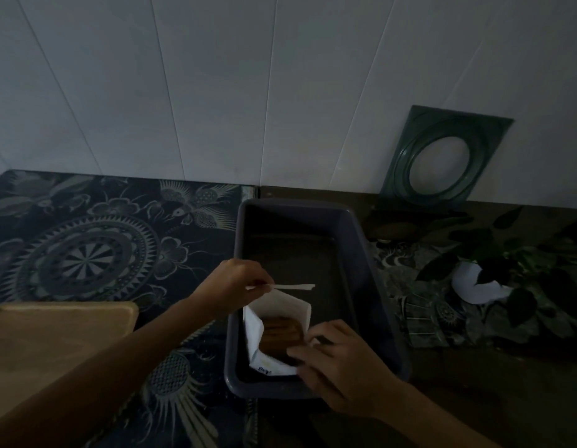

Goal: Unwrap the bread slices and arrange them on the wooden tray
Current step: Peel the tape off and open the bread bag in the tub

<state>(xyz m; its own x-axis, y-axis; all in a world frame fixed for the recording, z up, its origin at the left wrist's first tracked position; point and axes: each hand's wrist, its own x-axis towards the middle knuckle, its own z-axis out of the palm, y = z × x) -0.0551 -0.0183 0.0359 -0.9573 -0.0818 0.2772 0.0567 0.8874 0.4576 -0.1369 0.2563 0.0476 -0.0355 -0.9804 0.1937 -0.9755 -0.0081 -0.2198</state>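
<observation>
A white bread wrapper [253, 331] lies open at its top inside a dark grey plastic tub [377, 286], with brown bread slices [282, 334] showing inside it. My left hand [238, 282] pinches a thin white strip [293, 287] torn from the wrapper and holds it level just above the bag's mouth. My right hand [342, 367] rests on the near right side of the wrapper, fingers closed on its edge. The wooden tray [54, 337] sits at the left, bare.
A dark patterned cloth [96, 247] covers the counter on the left. A green square frame [442, 160] leans on the white wall at the back right. A leafy plant in a white pot [481, 286] stands right of the tub.
</observation>
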